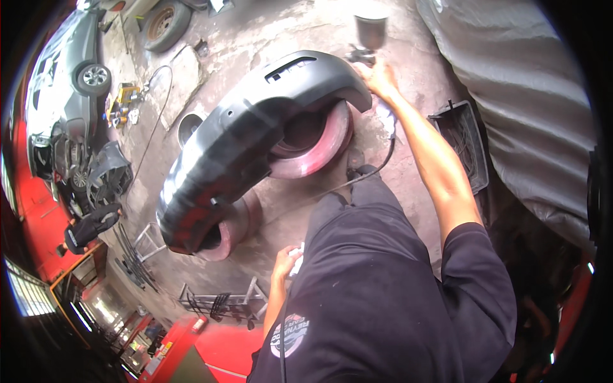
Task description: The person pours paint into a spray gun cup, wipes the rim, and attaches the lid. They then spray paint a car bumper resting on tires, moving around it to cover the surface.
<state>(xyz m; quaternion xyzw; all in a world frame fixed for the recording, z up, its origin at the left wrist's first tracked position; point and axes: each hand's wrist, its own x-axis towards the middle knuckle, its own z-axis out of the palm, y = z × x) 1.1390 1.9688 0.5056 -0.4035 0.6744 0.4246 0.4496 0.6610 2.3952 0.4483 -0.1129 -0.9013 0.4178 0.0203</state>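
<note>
My right hand (pixel 378 80) is stretched forward at the far right end of a black car bumper (pixel 255 121). Its fingers are closed around a spray gun (pixel 364 56) with a grey cup (pixel 371 30) on top. A dark hose (pixel 388 156) hangs below the gun and runs back past my legs. The bumper lies across pinkish, paint-dusted wheels (pixel 319 156) that hold it off the floor. By my left hip, my left hand (pixel 283 262) is closed on something white and cloth-like (pixel 297 260), partly hidden by my clothes.
Grey sheeting (pixel 523 96) hangs on the right, beside a black crate (pixel 469 143). A loose tyre (pixel 167 27) lies at the far left. Beyond stand a grey car (pixel 70 83), a removed dark car part (pixel 110 169) and another person (pixel 94 226). A metal frame (pixel 223 303) sits at near left.
</note>
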